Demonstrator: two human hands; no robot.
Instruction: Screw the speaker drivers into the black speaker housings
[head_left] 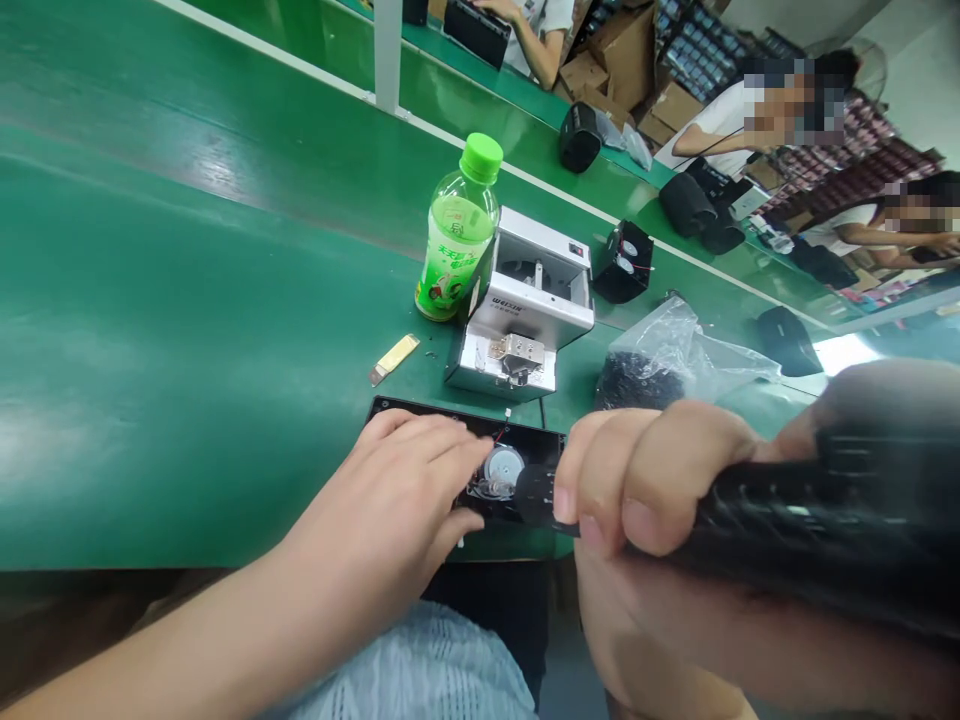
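My left hand (405, 490) lies flat, fingers together, on a black open speaker housing (525, 440) at the table's near edge. A round silver speaker part (502, 466) and thin wires show inside it. My right hand (645, 490) is wrapped round a black electric screwdriver (787, 530), whose tip end points down into the housing beside the silver part.
A small silver screw-feeder box (525, 310) stands just behind the housing, with a green-capped bottle (457, 235) to its left. A clear bag of dark screws (660, 355) lies right of it. A yellow strip (394, 358) lies on the green table (187, 330). Other people work across the line.
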